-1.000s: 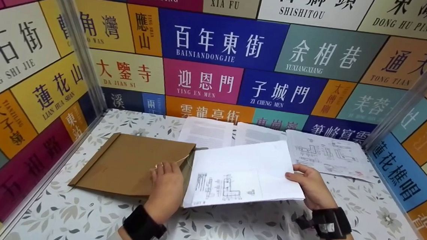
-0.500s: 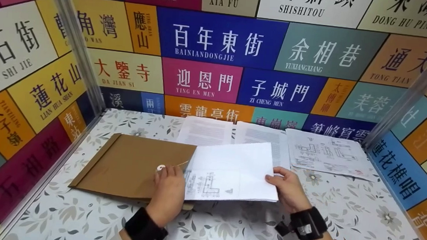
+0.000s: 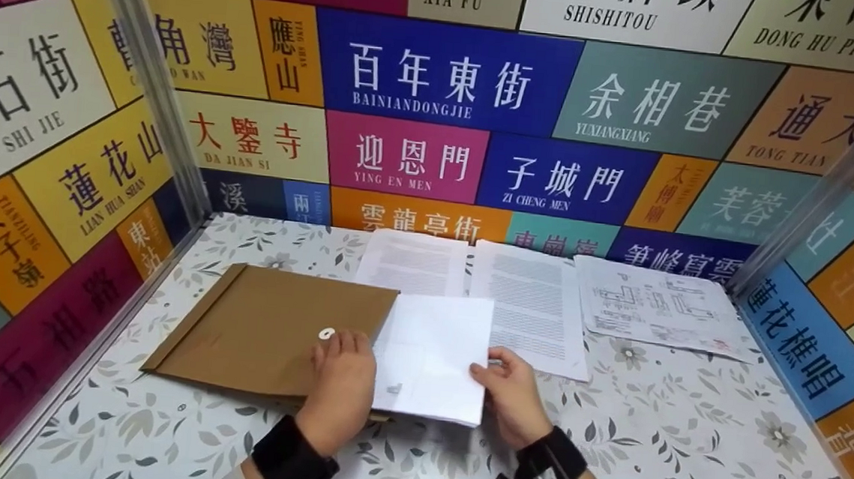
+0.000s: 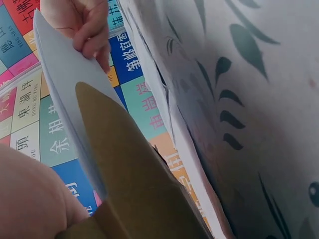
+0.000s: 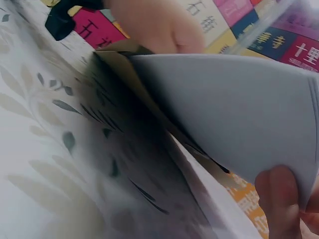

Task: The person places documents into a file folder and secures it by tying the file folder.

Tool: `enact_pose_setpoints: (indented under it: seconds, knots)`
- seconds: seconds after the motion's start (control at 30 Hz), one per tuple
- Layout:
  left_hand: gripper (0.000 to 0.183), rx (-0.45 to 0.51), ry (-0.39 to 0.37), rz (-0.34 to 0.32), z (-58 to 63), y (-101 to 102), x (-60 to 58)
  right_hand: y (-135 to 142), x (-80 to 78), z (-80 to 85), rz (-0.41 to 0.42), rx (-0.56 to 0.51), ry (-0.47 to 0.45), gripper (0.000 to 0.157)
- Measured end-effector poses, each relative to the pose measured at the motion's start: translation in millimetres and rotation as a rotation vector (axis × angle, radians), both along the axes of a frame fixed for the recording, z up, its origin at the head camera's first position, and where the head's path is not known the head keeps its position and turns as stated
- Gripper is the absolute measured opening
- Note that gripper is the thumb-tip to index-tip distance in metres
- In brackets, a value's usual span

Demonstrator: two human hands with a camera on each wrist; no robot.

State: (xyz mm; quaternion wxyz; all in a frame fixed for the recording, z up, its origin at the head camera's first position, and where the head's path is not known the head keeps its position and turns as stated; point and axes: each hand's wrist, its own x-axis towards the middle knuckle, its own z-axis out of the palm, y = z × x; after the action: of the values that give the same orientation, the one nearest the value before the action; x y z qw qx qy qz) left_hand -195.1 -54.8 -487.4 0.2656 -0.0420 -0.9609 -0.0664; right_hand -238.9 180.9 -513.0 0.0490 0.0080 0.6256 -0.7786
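Observation:
A brown kraft document envelope (image 3: 263,326) with a white round button (image 3: 326,333) lies on the table's left side. At its right, open side my left hand (image 3: 342,388) grips the edge, fingers over the top face near the button. White sheets of paper (image 3: 437,360), stacked together, stand partly inside the envelope. My right hand (image 3: 514,396) pinches their outer edge; in the right wrist view the thumb (image 5: 279,194) presses on the paper face. The left wrist view shows the sheets (image 4: 65,74) between the envelope's (image 4: 132,164) lifted side and the far hand. Their inserted part is hidden.
Behind lie two printed text sheets (image 3: 418,258) (image 3: 524,306) and a sheet with line drawings (image 3: 652,304). The table (image 3: 684,438) has a leaf-patterned cover. Colourful lettered panels (image 3: 446,68) wall in the back and sides.
My right hand has moved left with the white sheets, and much less of them shows outside the envelope. The left hand stays at the envelope's edge; more of the middle printed sheet is uncovered.

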Motion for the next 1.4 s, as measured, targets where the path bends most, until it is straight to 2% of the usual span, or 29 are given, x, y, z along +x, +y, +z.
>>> enact_pose_setpoints:
  seconds: [0.27,0.43,0.5,0.7,0.77,0.93,1.03,1.2,1.4]
  knots:
    - [0.031,0.06,-0.066,-0.032,3.6,3.0,4.8,-41.7,-1.6,-0.9,0.04,-0.023,0.05,0.021]
    - [0.035,0.068,-0.103,-0.052,4.4,5.7,5.3,-58.1,-4.2,1.1,0.043,-0.036,0.032,0.021]
    - [0.038,0.059,-0.094,-0.06,4.0,6.0,5.9,-63.2,-4.2,1.1,0.042,-0.033,0.02,0.022]
    - [0.026,0.033,0.021,-0.047,1.8,7.1,6.0,-68.1,-6.7,4.3,-0.01,0.04,0.01,0.02]
    - [0.026,0.033,0.015,-0.043,2.6,7.5,6.3,-65.6,-8.0,6.5,-0.043,0.057,-0.004,0.02]
    - [0.029,0.038,-0.069,-0.053,4.2,8.4,7.8,-58.6,-10.0,11.9,-0.085,0.077,-0.028,0.022]
    - [0.031,0.028,-0.066,-0.066,2.2,9.9,9.8,-58.1,-9.2,13.5,-0.082,0.127,-0.019,0.024]
    - [0.028,-0.016,0.041,-0.064,-3.1,15.3,13.8,-59.9,-8.0,10.6,-0.058,0.249,0.016,0.025]
    - [0.025,-0.055,0.088,-0.063,-6.9,21.2,18.0,-59.5,-8.4,8.6,-0.039,0.424,0.059,0.022]
